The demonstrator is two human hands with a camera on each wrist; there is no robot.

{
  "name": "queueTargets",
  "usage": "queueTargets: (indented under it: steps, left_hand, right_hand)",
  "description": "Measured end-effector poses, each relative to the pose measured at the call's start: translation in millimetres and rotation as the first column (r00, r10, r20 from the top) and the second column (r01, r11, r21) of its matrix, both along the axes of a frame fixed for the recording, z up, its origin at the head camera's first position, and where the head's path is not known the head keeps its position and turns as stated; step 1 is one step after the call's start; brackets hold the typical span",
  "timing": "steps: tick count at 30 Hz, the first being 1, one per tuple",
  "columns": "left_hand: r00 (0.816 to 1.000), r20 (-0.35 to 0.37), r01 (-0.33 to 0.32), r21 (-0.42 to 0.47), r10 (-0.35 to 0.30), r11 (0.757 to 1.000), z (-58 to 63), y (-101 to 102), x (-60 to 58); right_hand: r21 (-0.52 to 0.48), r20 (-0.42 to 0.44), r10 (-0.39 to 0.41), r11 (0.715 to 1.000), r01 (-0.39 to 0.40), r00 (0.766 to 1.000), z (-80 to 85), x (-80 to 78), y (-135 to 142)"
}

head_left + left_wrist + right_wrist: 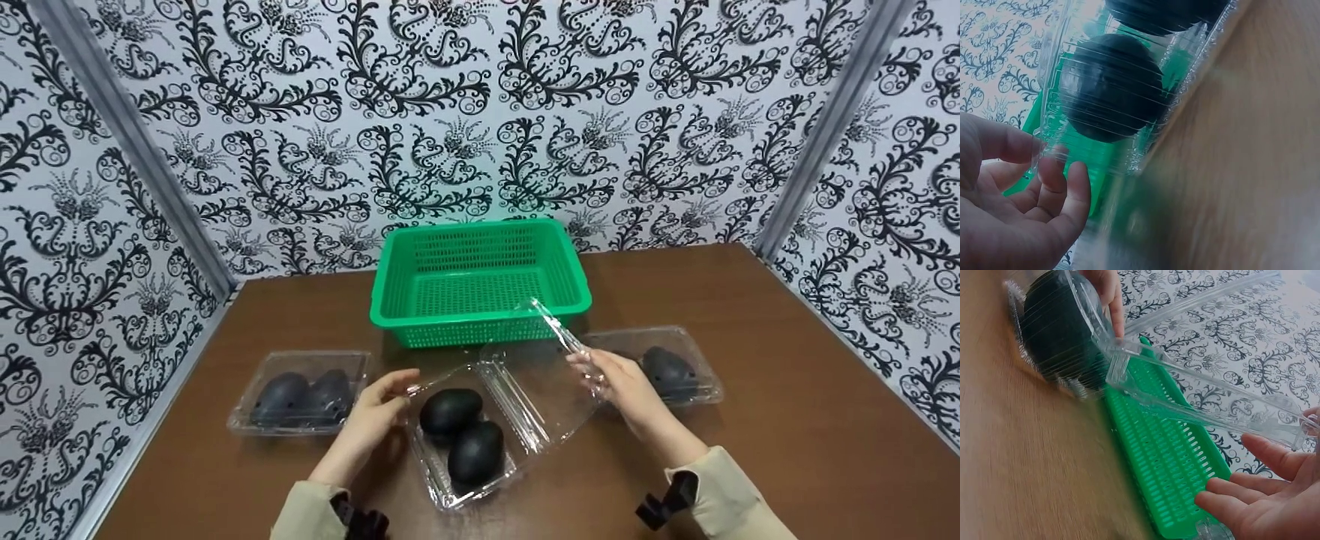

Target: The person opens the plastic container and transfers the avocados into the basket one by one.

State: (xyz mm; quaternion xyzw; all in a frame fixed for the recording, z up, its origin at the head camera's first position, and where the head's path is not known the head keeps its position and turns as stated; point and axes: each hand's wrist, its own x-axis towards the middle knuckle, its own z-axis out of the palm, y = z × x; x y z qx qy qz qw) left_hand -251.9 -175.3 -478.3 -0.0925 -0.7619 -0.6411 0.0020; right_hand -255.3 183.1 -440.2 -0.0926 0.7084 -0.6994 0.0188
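A clear plastic clamshell box (436, 480) stands opened in front of me, tilted, holding two smooth black egg-shaped objects that look like avocados (477, 454). With thumb and fingertips, my left hand (379, 412) pinches the box's left edge; the left wrist view shows this edge between them. My right hand (619, 382) holds the far edge of the raised lid (1207, 399), thumb on one side and fingers on the other. The hinge strip (517, 405) runs between base and lid. In the right wrist view, one black avocado (1061, 326) shows through the box's wall.
Behind the box, a green plastic basket (480, 330) stands near the patterned wall (450, 150). A closed clamshell with two dark avocados (281, 397) sits at left on the brown table (810, 435). Another clamshell (709, 367) lies at right, partly behind my right hand.
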Motion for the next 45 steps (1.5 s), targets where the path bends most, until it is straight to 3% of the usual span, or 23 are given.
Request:
queueTargets:
  steps: [4,9,15,23,27,30,34,45]
  left_hand:
    - [1.0,0.016,-0.014,-0.008,0.014,1.0,1.9,1.4,-2.1]
    - [0.999,0.03,-0.037,-0.022,0.038,0.999,2.9,3.4,-4.5]
    - [0.999,0.022,-0.036,-0.033,0.037,0.999,3.1,5.0,-6.7]
    - [0.999,-0.002,-0.041,-0.072,0.041,0.997,8.6,9.3,-16.5]
    - [0.998,-0.011,-0.058,-0.072,0.057,0.996,10.7,11.8,-21.1]
    - [0.997,-0.014,-0.077,-0.061,0.076,0.995,11.8,13.5,-22.7]
    - [0.995,0.009,-0.104,-0.037,0.104,0.994,13.7,15.6,-23.6]
    - [0.994,0.028,-0.108,0.003,0.108,0.994,18.7,23.1,-27.8]
  right_hand:
    - [0.063,-0.009,-0.035,0.997,0.035,0.999,0.1,-1.3,1.8]
    - [0.147,-0.114,-0.042,0.987,0.058,0.993,-2.9,-1.7,7.2]
    - [0.244,-0.171,-0.056,0.965,0.098,0.984,-7.8,-0.6,15.1]
    - [0.423,-0.245,-0.023,0.897,0.128,0.969,-7.4,5.0,26.4]
    - [0.526,-0.288,0.003,0.836,0.156,0.958,-5.4,10.6,30.1]
    - [0.582,-0.272,0.058,0.805,0.117,0.961,-4.4,14.4,32.6]
    - [0.604,-0.185,0.121,0.797,0.015,0.975,-4.7,21.1,34.5]
    - [0.659,-0.107,0.134,0.752,-0.031,0.985,-18.3,34.0,36.4]
